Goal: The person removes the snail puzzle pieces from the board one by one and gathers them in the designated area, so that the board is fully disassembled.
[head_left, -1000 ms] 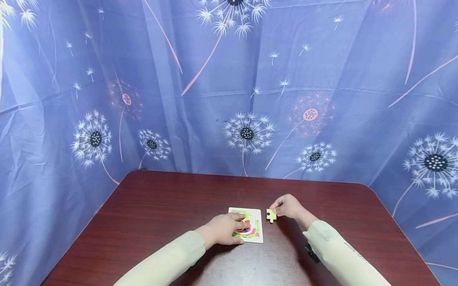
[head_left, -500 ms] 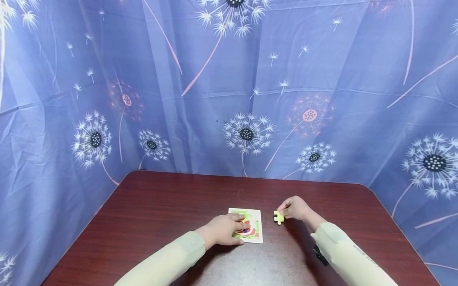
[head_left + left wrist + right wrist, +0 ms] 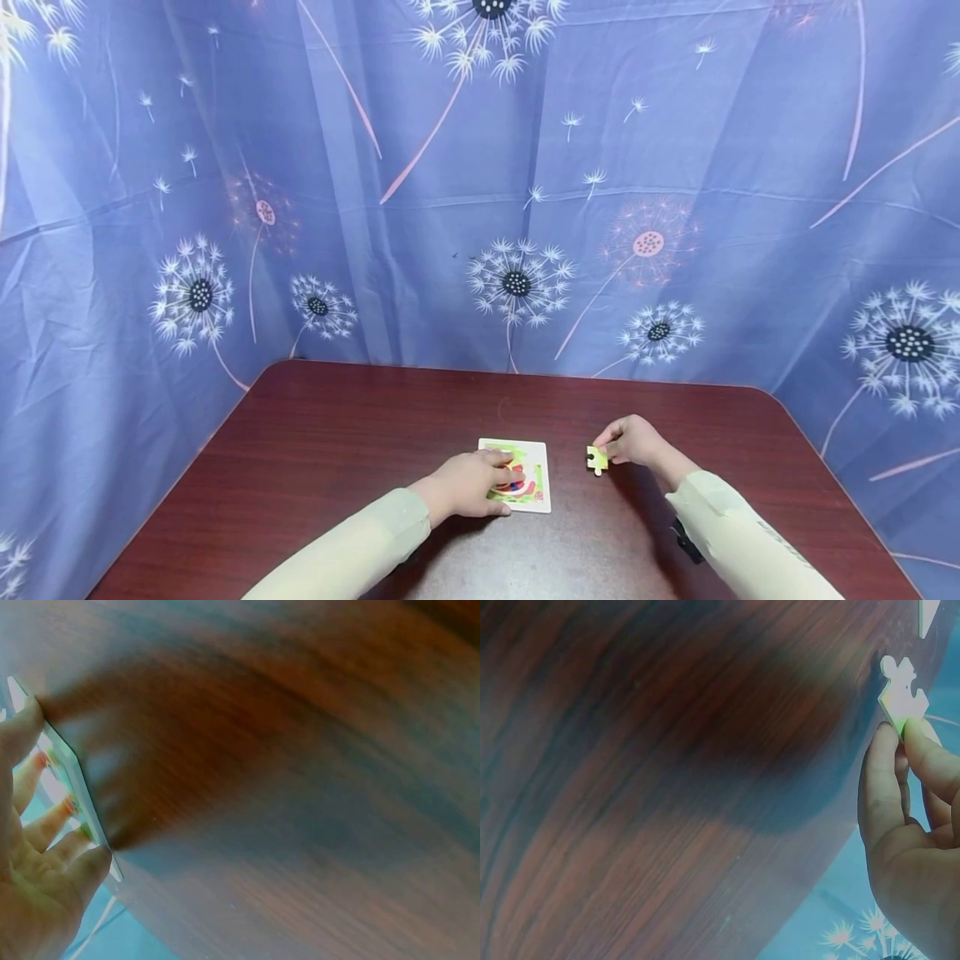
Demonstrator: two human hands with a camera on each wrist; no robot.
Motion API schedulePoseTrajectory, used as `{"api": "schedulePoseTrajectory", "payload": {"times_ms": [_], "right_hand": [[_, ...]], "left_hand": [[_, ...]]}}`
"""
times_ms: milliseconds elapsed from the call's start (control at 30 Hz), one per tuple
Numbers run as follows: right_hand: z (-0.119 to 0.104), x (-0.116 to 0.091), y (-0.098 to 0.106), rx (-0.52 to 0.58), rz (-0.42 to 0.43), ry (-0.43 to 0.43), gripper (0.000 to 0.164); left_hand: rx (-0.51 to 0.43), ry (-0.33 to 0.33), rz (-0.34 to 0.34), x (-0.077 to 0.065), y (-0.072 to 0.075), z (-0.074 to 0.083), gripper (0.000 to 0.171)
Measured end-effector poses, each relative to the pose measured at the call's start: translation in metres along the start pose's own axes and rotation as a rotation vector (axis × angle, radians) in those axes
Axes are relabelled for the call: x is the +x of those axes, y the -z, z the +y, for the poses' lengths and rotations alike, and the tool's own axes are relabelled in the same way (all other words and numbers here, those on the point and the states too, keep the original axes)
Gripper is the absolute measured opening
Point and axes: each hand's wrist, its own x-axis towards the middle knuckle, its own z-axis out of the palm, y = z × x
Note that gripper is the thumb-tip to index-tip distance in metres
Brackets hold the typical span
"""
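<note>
**Right hand pinching a puzzle piece, left hand on the board**

So the puzzle piece (image 3: 597,460) is just right of bottom centre in the head view — a little yellow-green thing with a notch on its left side and a knob sticking out at the bottom. The right hand (image 3: 636,442) has it pinched by the edge between thumb and fingers. You see that nicely in the right wrist view too, over at the right side of the frame. Honestly, I can't tell whether the piece is touching the table (image 3: 337,433) or held just above it.

The left hand (image 3: 468,483) isn't clenched on anything. Its fingers are spread and resting across the puzzle board (image 3: 537,460), low in the middle of the frame. The board is square with a white border, and between and beyond the fingers there's red, blue and green print, plus a plain white area toward its upper right. The piece is near the board's right edge but not touching it.

Both arms have pale sleeves (image 3: 352,533) — they come in from the bottom. The table is dark reddish wood grain, and a blue curtain (image 3: 420,275) with dandelion prints fills the upper part of the frame.
</note>
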Motion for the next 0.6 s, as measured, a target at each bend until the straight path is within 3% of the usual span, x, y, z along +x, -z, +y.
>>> {"api": "schedulePoseTrajectory", "payload": {"times_ms": [600], "right_hand": [[0.013,-0.004,0.014,0.013,-0.007,-0.026,0.017]], "left_hand": [[-0.026,0.002,-0.006,0.001,-0.002,-0.002,0.055]]}}
